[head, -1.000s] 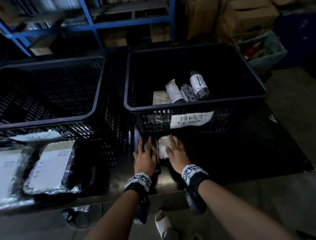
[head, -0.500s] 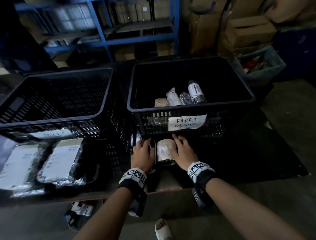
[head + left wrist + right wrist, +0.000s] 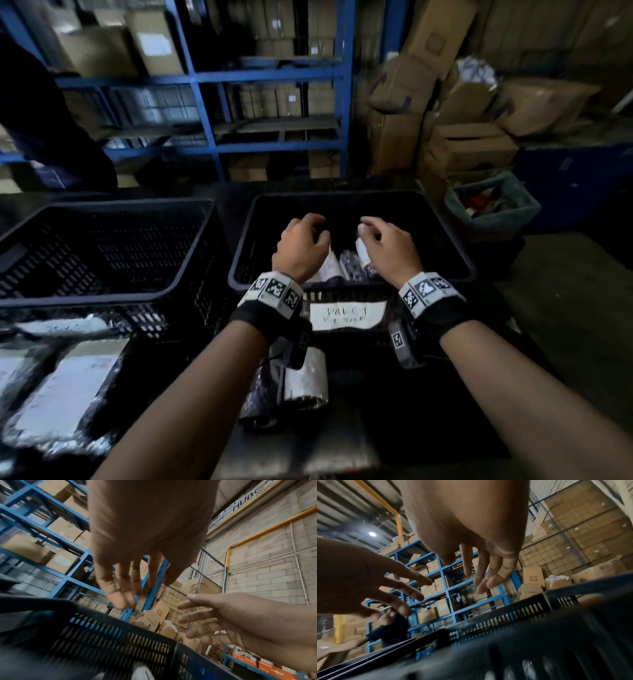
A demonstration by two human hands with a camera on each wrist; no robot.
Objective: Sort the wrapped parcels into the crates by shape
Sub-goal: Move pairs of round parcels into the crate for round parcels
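Both hands hang above the right-hand crate (image 3: pixel 352 284), palms down, holding nothing. Left hand (image 3: pixel 301 248) has its fingers loosely spread and hanging; right hand (image 3: pixel 390 251), at its 3 o'clock and apart from it, hangs the same, as both wrist views confirm. Under them in the crate lie cylindrical parcels (image 3: pixel 349 269) in shiny crinkled film with pale labels, partly hidden by the hands. On the crate's near wall is a white handwritten label (image 3: pixel 347 315), blurred. At 6 o'clock of that crate two more rolled parcels (image 3: pixel 305 380) lie on the dark table (image 3: pixel 428 411). At 9 o'clock stands the left-hand crate (image 3: pixel 102 253); flat silvery parcels (image 3: pixel 65 394) lie at its 6 o'clock.
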